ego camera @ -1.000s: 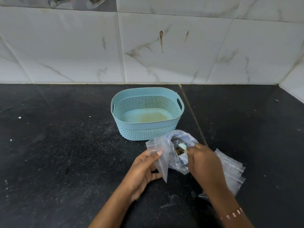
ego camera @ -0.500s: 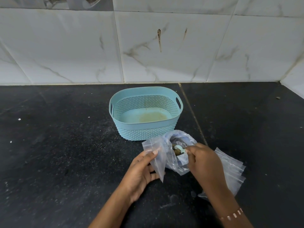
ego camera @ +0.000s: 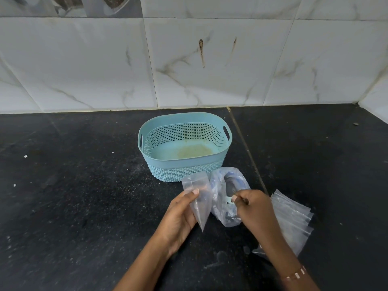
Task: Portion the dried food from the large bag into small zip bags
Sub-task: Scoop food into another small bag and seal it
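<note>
The crumpled clear large bag [ego camera: 227, 198] is lying on the black surface [ego camera: 84, 206]. Your right hand [ego camera: 255, 208] is pinching a pale scoop [ego camera: 228, 199] inside; your left hand [ego camera: 181, 213] is gripping a small clear zip bag [ego camera: 198, 198]. Next: tip the scoop into its mouth.

**Small zip bag held beside the large bag**

The left hand [ego camera: 180, 215] pinches a small zip bag [ego camera: 198, 201] upright, its mouth up. Touching it on the right is the large bag [ego camera: 225, 206] — crumpled, clear plastic. The right hand [ego camera: 255, 208] grips a pale scoop handle [ego camera: 228, 200] at that bag. A stack of zip bags [ego camera: 294, 219] lies beside the right wrist. A blue basket [ego camera: 184, 162] stands just behind — toward the black countertop's [ego camera: 73, 206] back edge.
</note>
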`<state>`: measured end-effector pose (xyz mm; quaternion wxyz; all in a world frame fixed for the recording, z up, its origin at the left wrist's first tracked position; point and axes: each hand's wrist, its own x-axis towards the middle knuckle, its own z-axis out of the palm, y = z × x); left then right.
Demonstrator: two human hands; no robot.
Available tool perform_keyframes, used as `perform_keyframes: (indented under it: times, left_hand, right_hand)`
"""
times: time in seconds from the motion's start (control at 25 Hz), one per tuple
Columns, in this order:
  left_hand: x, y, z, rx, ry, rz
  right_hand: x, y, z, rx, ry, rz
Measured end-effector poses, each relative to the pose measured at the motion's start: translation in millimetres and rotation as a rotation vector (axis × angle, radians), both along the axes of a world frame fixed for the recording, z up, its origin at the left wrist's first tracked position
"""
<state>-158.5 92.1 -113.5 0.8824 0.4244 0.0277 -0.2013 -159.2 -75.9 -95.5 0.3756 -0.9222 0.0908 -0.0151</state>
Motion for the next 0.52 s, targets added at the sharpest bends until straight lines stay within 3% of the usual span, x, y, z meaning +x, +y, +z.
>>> perform_keyframes:
  times: [0.28,0.52]
  left_hand:
    - [6.0,-5.0,6.6,0.026,-0.076,-0.035]
    - [5.5,4.8,0.0,0.127,-0.135,-0.017]
  right_hand:
    - [8.6,-8.0,13.7,0.389,0.223,-0.17]
    - [8.0,-4.6,18.8,0.465,0.241,-0.211]
